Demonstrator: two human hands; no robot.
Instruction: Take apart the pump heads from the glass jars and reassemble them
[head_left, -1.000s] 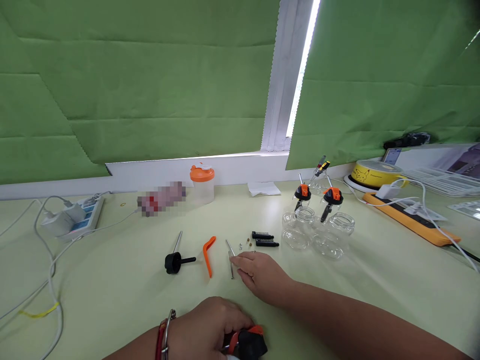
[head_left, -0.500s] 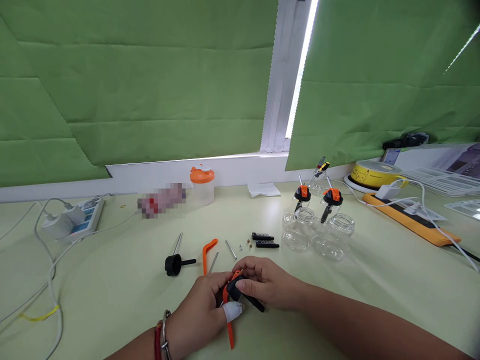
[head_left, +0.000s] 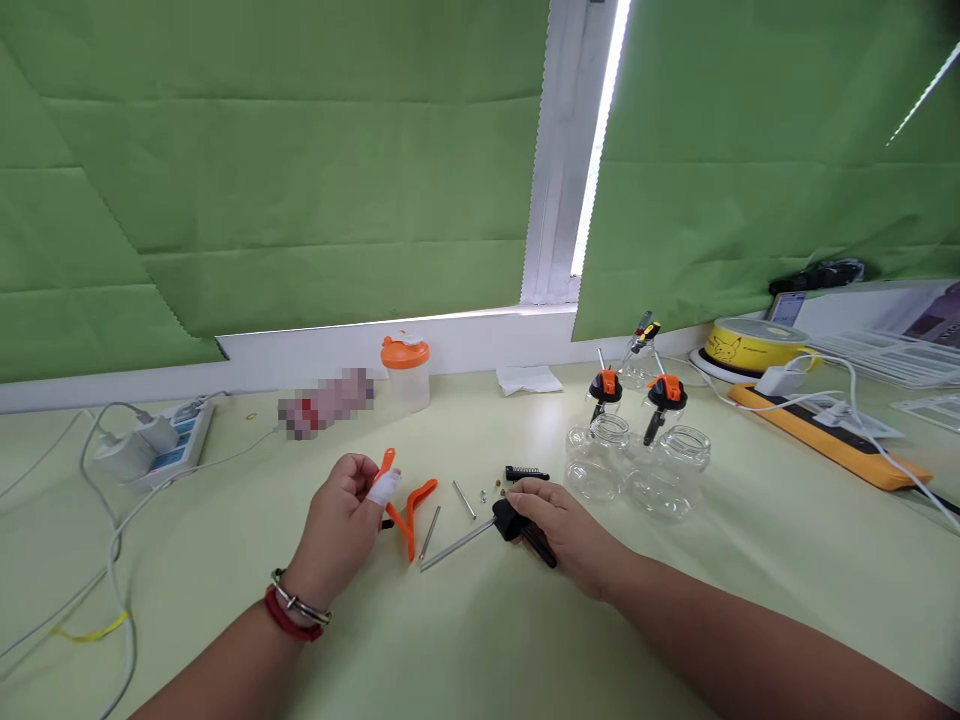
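Between the thumb and fingers of my left hand (head_left: 341,520) is an orange lever (head_left: 399,519), near a second orange lever (head_left: 420,492) on the table. My right hand (head_left: 566,528) grips a black part with a handle (head_left: 507,520), from which a long metal rod (head_left: 459,548) points left. Between the hands lie two loose metal pins, one silver (head_left: 464,500) and one darker (head_left: 430,532). Small brown and silver bits (head_left: 484,496) sit beside a black piece with a spring (head_left: 526,474). A black tip shows by my left fingers; the rest of it is hidden.
Glass jars (head_left: 667,475) and two orange-and-black tops (head_left: 667,392) stand at the right. An orange-lidded cup (head_left: 406,375) is at the back, near a folded paper (head_left: 529,379). Power strips (head_left: 184,440) with cables lie left and right (head_left: 825,430).
The hands have parted. My left hand has moved up and left with the orange lever; my right hand has moved right with the black part, whose rod now shows.
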